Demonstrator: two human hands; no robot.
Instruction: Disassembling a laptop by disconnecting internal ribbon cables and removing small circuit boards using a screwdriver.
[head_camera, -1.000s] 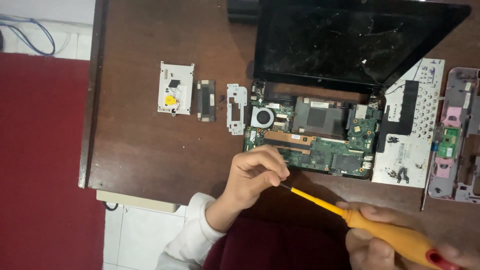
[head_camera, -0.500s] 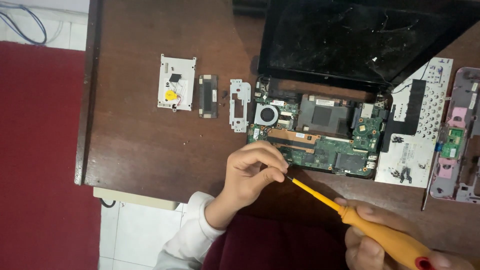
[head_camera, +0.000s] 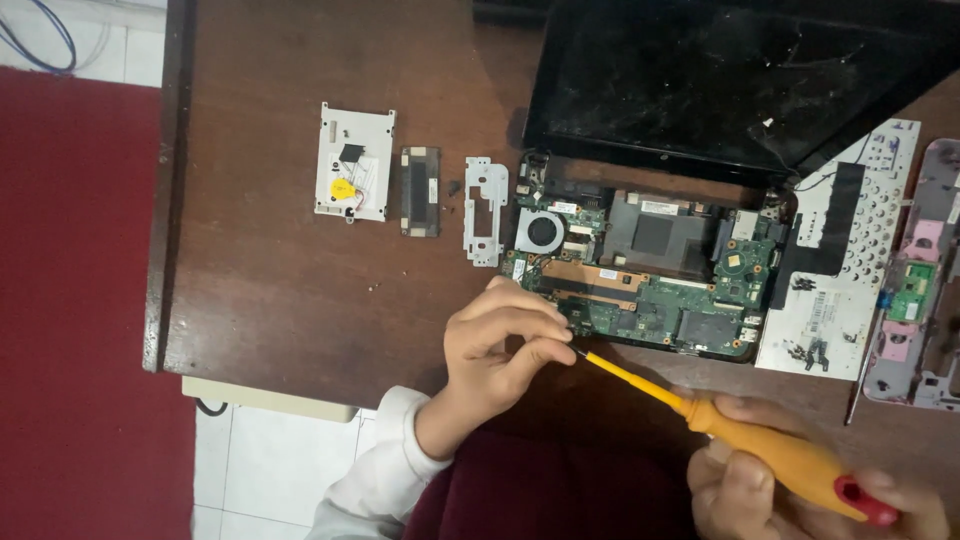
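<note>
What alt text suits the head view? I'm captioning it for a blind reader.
A right hand holds an orange screwdriver, its tip guided by the left hand at the near edge of an opened laptop's motherboard. Removed parts lie on the brown table.

Your head-worn camera, the only view, is looking almost straight down from above at the brown counter (head_camera: 300, 300), sitting close enough that the opened laptop (head_camera: 650, 270) is filling the upper right while your hands are entering along the bottom edge.
</note>
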